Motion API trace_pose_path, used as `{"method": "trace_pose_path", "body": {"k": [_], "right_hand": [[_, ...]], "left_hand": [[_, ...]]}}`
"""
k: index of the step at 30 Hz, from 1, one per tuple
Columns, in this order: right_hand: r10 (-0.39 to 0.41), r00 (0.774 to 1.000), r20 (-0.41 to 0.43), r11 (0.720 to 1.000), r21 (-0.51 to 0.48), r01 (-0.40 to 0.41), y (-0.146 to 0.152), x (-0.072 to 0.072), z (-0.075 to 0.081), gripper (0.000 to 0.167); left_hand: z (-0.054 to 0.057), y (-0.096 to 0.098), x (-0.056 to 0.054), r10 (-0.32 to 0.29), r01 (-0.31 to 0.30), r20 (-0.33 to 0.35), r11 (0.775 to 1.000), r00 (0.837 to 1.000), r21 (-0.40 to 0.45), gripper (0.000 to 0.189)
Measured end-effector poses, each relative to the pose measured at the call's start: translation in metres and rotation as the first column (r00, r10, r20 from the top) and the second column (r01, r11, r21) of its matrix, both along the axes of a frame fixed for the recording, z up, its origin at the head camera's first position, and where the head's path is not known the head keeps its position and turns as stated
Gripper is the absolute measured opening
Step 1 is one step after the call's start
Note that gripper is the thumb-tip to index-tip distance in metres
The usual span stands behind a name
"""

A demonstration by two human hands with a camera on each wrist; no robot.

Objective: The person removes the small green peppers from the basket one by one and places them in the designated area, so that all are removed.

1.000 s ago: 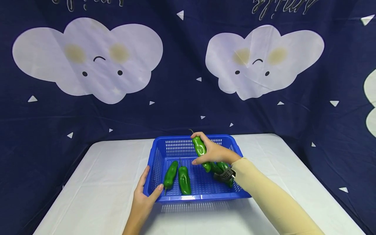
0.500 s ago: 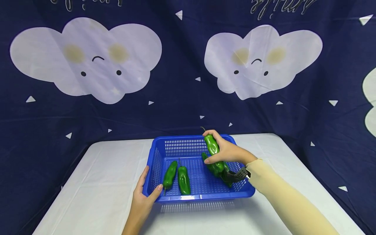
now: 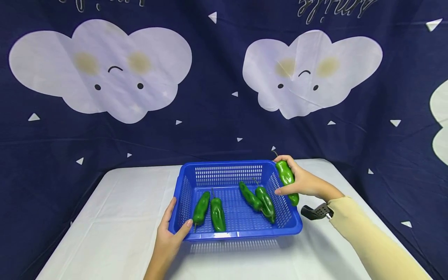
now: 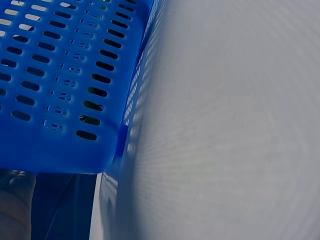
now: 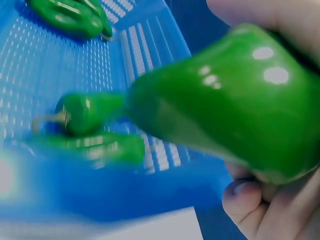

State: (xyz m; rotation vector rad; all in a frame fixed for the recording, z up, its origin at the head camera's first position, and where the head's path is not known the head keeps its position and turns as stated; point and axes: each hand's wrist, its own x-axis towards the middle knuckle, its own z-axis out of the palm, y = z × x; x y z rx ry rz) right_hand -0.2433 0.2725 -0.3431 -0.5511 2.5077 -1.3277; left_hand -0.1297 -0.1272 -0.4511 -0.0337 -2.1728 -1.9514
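the right hand (image 3: pixel 307 182) grips a glossy, elongated green pepper (image 3: pixel 286 173) at the right rim of a blue, perforated plastic basket (image 3: pixel 238 234), long axis stem-end away, tip nearer the person. the left hand (image 3: pixel 169 238), well apart, holds the basket's near left corner. outlined lettering on the navy cloth (image 3: pixel 210 128) is too cropped to read surely.

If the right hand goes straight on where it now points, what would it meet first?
Probably the blue basket, at its right rim: the right hand points leftward across it. Height is unclear, so the hand may pass above.
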Motion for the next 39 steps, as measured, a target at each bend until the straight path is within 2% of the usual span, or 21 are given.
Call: {"method": "trace_pose_path", "body": {"k": [11, 15, 20, 23, 27, 33, 39], "right_hand": [[-0.166, 0.985, -0.046, 0.982, 0.085, 0.169, 0.068, 0.003, -0.008, 0.093], [-0.188, 0.980, -0.060, 0.971, 0.138, 0.195, 0.086, 0.003, -0.014, 0.095], [-0.172, 0.981, -0.087, 0.956, 0.224, 0.188, 0.100, 0.002, -0.028, 0.096], [-0.167, 0.979, -0.114, 0.930, 0.312, 0.195, 0.103, 0.001, -0.037, 0.097], [-0.156, 0.975, -0.158, 0.881, 0.424, 0.210, 0.104, -0.001, -0.046, 0.100], [-0.090, 0.966, -0.241, 0.833, 0.514, 0.206, 0.101, -0.003, -0.054, 0.099], [-0.116, 0.973, -0.198, 0.765, 0.607, 0.215, 0.097, -0.001, -0.059, 0.101]], "left_hand": [[0.000, 0.000, 0.000, 0.018, -0.019, -0.009, 1.000, 1.000, -0.025, 0.081], [-0.001, 0.000, 0.000, 0.018, -0.018, -0.012, 0.999, 1.000, -0.027, 0.081], [0.000, 0.000, 0.000, 0.019, -0.019, -0.008, 1.000, 1.000, -0.019, 0.081], [0.000, 0.000, 0.000, 0.015, -0.015, -0.007, 1.000, 1.000, -0.013, 0.081], [0.000, 0.000, 0.000, 0.008, -0.008, -0.005, 1.000, 1.000, -0.008, 0.081], [0.001, 0.000, 0.001, 0.001, -0.001, 0.000, 1.000, 1.000, 0.005, 0.081], [0.000, 0.000, 0.001, 0.008, -0.008, -0.002, 1.000, 1.000, -0.003, 0.081]]}}
